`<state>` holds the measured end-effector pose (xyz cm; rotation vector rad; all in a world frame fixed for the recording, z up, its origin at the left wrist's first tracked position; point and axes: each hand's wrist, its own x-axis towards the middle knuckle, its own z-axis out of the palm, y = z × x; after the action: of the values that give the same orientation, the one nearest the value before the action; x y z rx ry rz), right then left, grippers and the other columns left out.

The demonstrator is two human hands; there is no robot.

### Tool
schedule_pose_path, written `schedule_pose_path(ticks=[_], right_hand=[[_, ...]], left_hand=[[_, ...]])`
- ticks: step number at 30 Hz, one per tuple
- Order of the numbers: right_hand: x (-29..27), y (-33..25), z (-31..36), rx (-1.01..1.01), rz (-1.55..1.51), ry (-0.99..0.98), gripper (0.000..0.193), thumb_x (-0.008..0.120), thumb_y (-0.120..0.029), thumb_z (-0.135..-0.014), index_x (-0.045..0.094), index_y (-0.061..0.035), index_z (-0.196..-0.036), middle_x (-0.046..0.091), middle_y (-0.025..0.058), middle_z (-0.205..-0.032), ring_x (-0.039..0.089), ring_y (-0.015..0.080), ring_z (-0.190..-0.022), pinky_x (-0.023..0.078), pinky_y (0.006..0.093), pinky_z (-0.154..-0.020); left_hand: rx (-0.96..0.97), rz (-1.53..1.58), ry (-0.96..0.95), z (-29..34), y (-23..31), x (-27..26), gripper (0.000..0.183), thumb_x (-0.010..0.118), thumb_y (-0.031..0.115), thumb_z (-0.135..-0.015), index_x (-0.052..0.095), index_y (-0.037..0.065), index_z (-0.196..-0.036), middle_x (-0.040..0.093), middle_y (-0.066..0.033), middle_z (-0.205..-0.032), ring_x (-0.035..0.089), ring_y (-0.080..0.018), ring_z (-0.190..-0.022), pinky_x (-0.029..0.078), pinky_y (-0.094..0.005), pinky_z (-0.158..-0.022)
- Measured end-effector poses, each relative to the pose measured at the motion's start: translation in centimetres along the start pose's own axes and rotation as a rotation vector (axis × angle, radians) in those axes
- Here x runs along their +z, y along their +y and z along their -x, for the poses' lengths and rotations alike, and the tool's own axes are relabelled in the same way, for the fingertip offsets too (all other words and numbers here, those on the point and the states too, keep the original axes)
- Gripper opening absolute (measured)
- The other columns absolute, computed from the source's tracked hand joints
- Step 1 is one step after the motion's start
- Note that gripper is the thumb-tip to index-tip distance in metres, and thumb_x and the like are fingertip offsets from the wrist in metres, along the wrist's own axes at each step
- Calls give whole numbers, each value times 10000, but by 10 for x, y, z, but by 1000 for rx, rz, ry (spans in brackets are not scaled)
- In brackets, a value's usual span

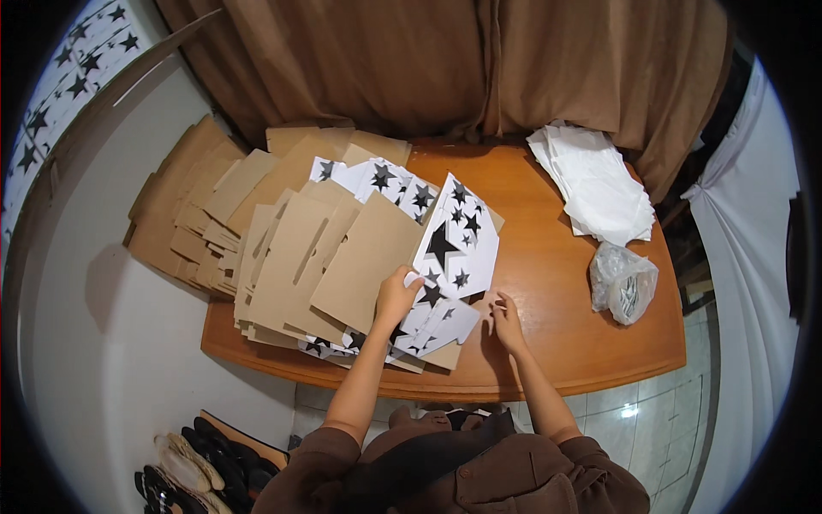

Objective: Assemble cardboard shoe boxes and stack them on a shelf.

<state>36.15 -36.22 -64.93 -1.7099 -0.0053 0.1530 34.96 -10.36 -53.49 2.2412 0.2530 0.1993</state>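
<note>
Pinching the left edge of a star-printed flat box blank [469, 250] atop loose brown cardboard blanks [368, 261], left hand [396, 297]; fingers loosely parted, seemingly empty, just beside it, right hand [507, 322]; a hard tug could slide the uneven layers underneath.

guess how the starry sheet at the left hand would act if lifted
The starry sheet is probably light, being broad and thin. It may stay fairly stiff, lying mostly flat; its angled lower flap could bend.
</note>
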Motion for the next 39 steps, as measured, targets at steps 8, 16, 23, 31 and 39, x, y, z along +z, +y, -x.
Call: schedule_pose_path(ticks=[8, 16, 23, 31, 39], right_hand=[[-69, -5, 0, 291, -339, -127, 393, 499, -245, -926, 459, -48, -1263, 556, 115, -1068, 545, 161, -871, 464, 262, -719], [-150, -20, -17, 322, -599, -122, 420, 544, -193, -888, 462, -48, -1274, 573, 114, -1130, 586, 166, -893, 494, 280, -697], [-220, -72, -25, 426, -514, -248, 444, 540, -159, -881, 446, -46, -1300, 573, 104, -1156, 594, 172, -917, 501, 292, -726], [-261, -165, -31, 163, 79, -444, 564, 501, -36, -828, 363, -17, -1375, 546, 101, -1195, 529, 171, -1065, 426, 287, -896], [-241, -184, -12, 98, 199, -501, 474, 459, -41, -847, 424, 19, -1316, 559, 141, -1193, 520, 204, -1093, 400, 295, -933]], left_hand=[[33, 882, -293, 4, 70, 36, 276, 622, 123, -890, 526, -5, -1114, 628, -32, -977, 557, -57, -824, 433, -193, -720], [102, 1204, -334, 30, 123, 99, 299, 618, 152, -900, 498, 17, -1138, 595, -69, -1081, 545, -93, -972, 431, -222, -860], [57, 1383, -114, 52, 128, 140, 311, 536, 155, -928, 462, 45, -1209, 562, -56, -1137, 508, -125, -1078, 364, -275, -943], [-244, 820, 80, 59, 116, 161, 683, 488, 385, -938, 205, -24, -1406, 393, -200, -1343, 411, -260, -1229, 307, -335, -1029], [115, 339, -78, 12, 177, 165, 906, 583, 516, -837, 174, -41, -1424, 211, -294, -1438, 261, -358, -1346, 243, -413, -1087]])
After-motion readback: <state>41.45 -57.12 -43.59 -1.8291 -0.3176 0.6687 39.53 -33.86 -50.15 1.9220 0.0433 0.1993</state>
